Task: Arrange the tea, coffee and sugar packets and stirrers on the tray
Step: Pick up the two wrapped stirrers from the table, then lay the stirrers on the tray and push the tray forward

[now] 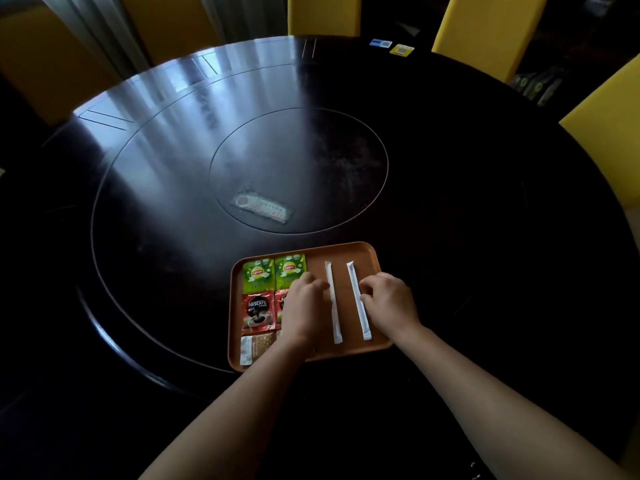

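Note:
An orange tray (346, 250) lies at the near edge of the dark round table. Two green Lipton tea packets (258, 274) (290, 270) sit side by side at its far left. Below them are two red Nescafe coffee packets (258, 311); the right one is mostly under my left hand (304, 308). A sugar packet (257, 348) lies at the near left. Two white wrapped stirrers (333, 303) (358, 299) lie parallel on the right half. My left fingertips touch the left stirrer; my right hand (389, 303) touches the right stirrer. Neither stirrer is lifted.
A remote control in a clear bag (263, 207) lies on the table's inner disc. Yellow chairs (323, 13) (485, 29) stand around the far and right sides. Two small cards (401, 49) lie at the far table edge.

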{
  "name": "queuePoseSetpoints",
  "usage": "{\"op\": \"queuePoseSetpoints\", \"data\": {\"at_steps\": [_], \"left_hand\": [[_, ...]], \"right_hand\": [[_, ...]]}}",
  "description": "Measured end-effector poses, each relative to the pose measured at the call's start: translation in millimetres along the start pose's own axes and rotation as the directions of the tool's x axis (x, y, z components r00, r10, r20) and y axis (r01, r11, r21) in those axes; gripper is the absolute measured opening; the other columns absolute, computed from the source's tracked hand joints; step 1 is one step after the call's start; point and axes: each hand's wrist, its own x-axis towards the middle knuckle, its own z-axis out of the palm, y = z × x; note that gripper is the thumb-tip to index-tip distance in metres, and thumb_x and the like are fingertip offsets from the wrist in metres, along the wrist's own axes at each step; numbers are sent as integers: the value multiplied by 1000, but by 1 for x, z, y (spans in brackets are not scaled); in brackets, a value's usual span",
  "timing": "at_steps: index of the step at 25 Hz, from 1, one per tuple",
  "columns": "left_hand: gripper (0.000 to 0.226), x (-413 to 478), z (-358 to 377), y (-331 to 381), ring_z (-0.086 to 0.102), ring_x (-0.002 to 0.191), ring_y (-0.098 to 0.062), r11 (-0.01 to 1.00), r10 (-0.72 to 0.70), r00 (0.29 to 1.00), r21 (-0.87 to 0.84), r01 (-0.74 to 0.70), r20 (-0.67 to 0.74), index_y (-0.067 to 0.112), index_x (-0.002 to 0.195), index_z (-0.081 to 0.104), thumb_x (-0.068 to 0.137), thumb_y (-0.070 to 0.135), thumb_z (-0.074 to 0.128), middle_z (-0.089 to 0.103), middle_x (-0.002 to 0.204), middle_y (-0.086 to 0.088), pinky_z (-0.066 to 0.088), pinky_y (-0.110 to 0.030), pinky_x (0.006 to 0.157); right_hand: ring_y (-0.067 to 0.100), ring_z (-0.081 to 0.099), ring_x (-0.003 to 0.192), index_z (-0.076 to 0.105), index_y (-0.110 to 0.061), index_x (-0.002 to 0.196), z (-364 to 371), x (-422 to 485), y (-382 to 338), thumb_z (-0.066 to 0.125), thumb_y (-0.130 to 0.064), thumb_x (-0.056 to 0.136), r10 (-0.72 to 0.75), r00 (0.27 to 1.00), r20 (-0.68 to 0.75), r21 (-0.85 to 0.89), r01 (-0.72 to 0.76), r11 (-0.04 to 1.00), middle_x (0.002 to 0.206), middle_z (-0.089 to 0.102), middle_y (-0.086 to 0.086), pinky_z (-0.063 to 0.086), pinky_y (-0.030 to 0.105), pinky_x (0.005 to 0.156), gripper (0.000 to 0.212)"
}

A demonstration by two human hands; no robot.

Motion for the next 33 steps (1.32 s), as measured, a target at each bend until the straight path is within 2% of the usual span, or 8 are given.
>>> {"op": "queuePoseSetpoints", "data": {"at_steps": [2, 3, 7, 14, 20, 24, 29, 33], "left_hand": [[51, -5, -1, -9, 47, 121, -29, 964, 172, 981, 190, -187, 91, 18, 129, 63, 82, 31, 78, 59, 133, -3, 45, -40, 95], [58, -6, -2, -11, 43, 127, -31, 940, 208, 970, 248, -235, 130, 21, 133, 60, 80, 38, 78, 56, 138, -2, 43, -43, 97], [58, -4, 2, -14, 35, 134, -32, 886, 258, 950, 349, -305, 176, 27, 132, 58, 81, 50, 73, 55, 139, 2, 40, -47, 97], [57, 0, 7, -17, 36, 134, -30, 896, 266, 952, 326, -302, 151, 27, 129, 60, 80, 51, 73, 56, 136, 1, 41, -47, 95], [55, 0, 6, -18, 34, 137, -30, 914, 260, 954, 280, -294, 153, 27, 134, 57, 84, 46, 71, 53, 141, 0, 38, -48, 100], [39, -16, -6, -25, 44, 128, -29, 942, 278, 960, 189, -278, 26, 24, 127, 65, 90, 33, 69, 60, 133, -3, 42, -46, 98], [26, -56, -28, -67, 59, 96, -25, 989, 138, 977, 66, -129, -165, 16, 108, 74, 83, 17, 78, 69, 106, -3, 50, -39, 80], [15, -84, -48, -110, 61, 86, -22, 986, -149, 960, -107, 126, -237, 14, 99, 75, 84, 15, 76, 64, 91, 0, 50, -37, 72]], "right_hand": [[23, 66, 94, 70, -13, 112, 3, -2, 2, 74, -18, 84, -69, 995, 77, -63, 74, 995, 104, 66, 4, 54, 31, 79, 28], [24, 65, 96, 68, -13, 117, 4, -3, 1, 75, -19, 84, -85, 990, 111, -96, 95, 991, 107, 65, 4, 54, 32, 81, 34], [23, 63, 96, 67, -13, 117, 11, -4, -3, 72, -21, 86, -108, 984, 145, -160, 131, 978, 108, 60, 3, 54, 32, 82, 33], [21, 63, 96, 66, -13, 119, 14, 2, -5, 73, -20, 86, -136, 982, 128, -100, 149, 984, 108, 61, 3, 43, 23, 75, 34], [20, 64, 94, 64, -14, 122, 15, 2, -3, 76, -21, 84, -137, 987, 87, -54, 142, 988, 107, 63, 3, 48, 24, 75, 40], [22, 65, 88, 66, -13, 118, 5, -4, 4, 78, -20, 82, -148, 989, 3, 10, 148, 989, 99, 66, 4, 55, 33, 77, 38], [14, 60, 82, 68, -13, 114, -10, -20, 22, 74, -22, 85, -50, 992, -118, 39, 55, 998, 96, 67, 2, 53, 27, 72, 31], [15, 59, 79, 70, -14, 106, -12, -29, 34, 73, -22, 86, 27, 989, -145, 2, -27, 1000, 94, 66, 2, 50, 28, 66, 23]]}}
